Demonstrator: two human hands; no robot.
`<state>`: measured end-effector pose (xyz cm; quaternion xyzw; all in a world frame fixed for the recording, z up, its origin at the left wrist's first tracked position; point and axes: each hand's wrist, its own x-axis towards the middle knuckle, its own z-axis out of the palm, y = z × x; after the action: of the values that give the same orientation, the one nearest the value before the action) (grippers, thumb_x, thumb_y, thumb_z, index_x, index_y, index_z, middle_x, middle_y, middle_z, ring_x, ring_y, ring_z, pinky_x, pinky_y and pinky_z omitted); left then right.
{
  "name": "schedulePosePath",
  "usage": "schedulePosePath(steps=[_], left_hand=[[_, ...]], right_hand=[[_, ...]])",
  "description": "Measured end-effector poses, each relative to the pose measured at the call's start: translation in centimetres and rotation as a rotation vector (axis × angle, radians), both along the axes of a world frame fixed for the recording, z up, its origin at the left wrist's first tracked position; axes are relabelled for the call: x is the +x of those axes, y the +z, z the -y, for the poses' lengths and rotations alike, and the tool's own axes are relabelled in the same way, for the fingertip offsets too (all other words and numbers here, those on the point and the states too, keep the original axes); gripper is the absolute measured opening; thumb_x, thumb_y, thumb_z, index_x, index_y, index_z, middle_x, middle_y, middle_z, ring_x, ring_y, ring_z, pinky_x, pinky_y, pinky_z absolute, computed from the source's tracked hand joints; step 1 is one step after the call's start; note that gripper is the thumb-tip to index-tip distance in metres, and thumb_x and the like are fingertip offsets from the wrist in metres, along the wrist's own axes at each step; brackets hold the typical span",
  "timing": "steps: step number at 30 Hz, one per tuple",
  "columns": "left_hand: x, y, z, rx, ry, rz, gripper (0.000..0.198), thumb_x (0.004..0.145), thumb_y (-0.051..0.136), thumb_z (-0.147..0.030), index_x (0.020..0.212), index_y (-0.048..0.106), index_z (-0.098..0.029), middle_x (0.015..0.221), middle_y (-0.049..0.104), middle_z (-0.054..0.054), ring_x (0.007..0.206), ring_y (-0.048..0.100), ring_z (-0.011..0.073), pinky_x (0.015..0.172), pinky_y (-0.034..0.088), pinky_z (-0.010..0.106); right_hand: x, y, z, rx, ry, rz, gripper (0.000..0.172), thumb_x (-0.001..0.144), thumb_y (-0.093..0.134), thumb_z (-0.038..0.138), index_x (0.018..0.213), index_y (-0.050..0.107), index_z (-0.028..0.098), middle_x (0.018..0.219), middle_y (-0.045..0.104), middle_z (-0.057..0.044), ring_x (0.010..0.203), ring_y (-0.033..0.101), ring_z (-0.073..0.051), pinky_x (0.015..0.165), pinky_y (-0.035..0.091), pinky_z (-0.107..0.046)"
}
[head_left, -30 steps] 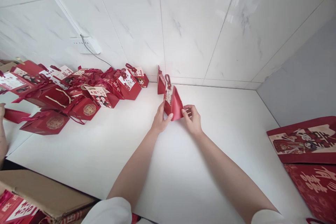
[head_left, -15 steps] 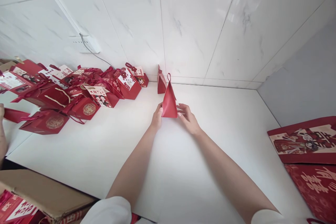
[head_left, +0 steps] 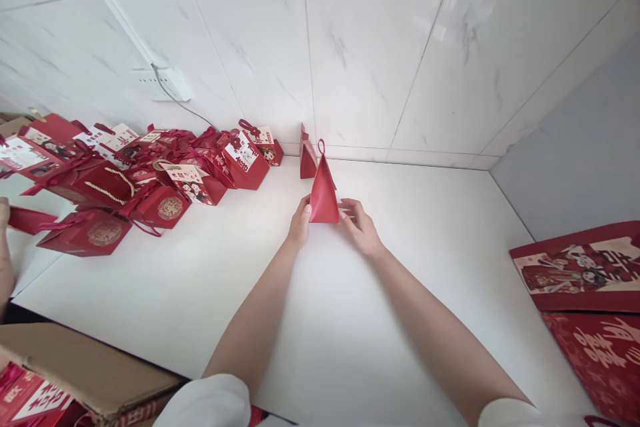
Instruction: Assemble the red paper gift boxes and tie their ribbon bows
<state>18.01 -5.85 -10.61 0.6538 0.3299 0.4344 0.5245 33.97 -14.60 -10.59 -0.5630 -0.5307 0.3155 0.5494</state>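
Observation:
A red gift box (head_left: 325,199) with a pointed top and a small cord loop stands upright on the white table (head_left: 320,320). Its plain triangular end faces me. My left hand (head_left: 300,221) grips the box's left side, thumb along the front edge and the other fingers partly hidden. On the opposite side, my right hand (head_left: 361,227) steadies the box with bent fingertips and thumb at its lower right edge. Just behind it, close to the wall, is another narrow red box (head_left: 307,157), partly covered by the one I hold.
Several red gift boxes (head_left: 163,207) with ribbons crowd the table's left side. Large red printed bags (head_left: 580,267) lean at the right. A cardboard carton (head_left: 90,367) sits lower left. Another person's hand (head_left: 5,253) shows at the left edge. A cable runs from a wall socket (head_left: 163,85).
The red box in my hands has shifted very slightly to the right. My hands keep nearly the same place around it.

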Motion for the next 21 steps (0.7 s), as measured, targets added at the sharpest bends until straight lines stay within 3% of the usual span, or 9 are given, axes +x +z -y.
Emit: schedulePosePath(steps=[6, 15, 21], left_hand=[[-0.13, 0.05, -0.02, 0.015, -0.044, 0.001, 0.051, 0.091, 0.033, -0.053, 0.127, 0.048, -0.02, 0.128, 0.055, 0.008, 0.122, 0.049, 0.0231, 0.103, 0.037, 0.039], [-0.07, 0.21, 0.07, 0.022, -0.022, -0.001, 0.05, 0.091, 0.034, -0.052, 0.126, 0.049, -0.02, 0.122, 0.059, 0.008, 0.118, 0.052, 0.0223, 0.103, 0.038, 0.039], [-0.07, 0.41, 0.44, -0.076, -0.162, 0.118, 0.051, 0.091, 0.03, -0.052, 0.123, 0.054, -0.019, 0.117, 0.063, 0.008, 0.107, 0.058, 0.024, 0.092, 0.047, 0.039]], right_hand=[[0.04, 0.09, -0.06, -0.031, -0.01, 0.032, 0.036, 0.09, 0.045, 0.049, 0.117, 0.047, 0.026, 0.118, 0.061, -0.006, 0.088, 0.063, -0.021, 0.082, 0.049, -0.04], [0.03, -0.03, -0.12, -0.037, -0.015, 0.023, 0.035, 0.09, 0.044, 0.049, 0.115, 0.049, 0.025, 0.114, 0.062, -0.006, 0.086, 0.063, -0.02, 0.08, 0.05, -0.04], [-0.02, -0.65, -0.53, 0.031, -0.098, -0.031, 0.043, 0.088, 0.05, 0.049, 0.121, 0.048, 0.022, 0.126, 0.054, -0.01, 0.112, 0.054, -0.024, 0.088, 0.05, -0.039]])
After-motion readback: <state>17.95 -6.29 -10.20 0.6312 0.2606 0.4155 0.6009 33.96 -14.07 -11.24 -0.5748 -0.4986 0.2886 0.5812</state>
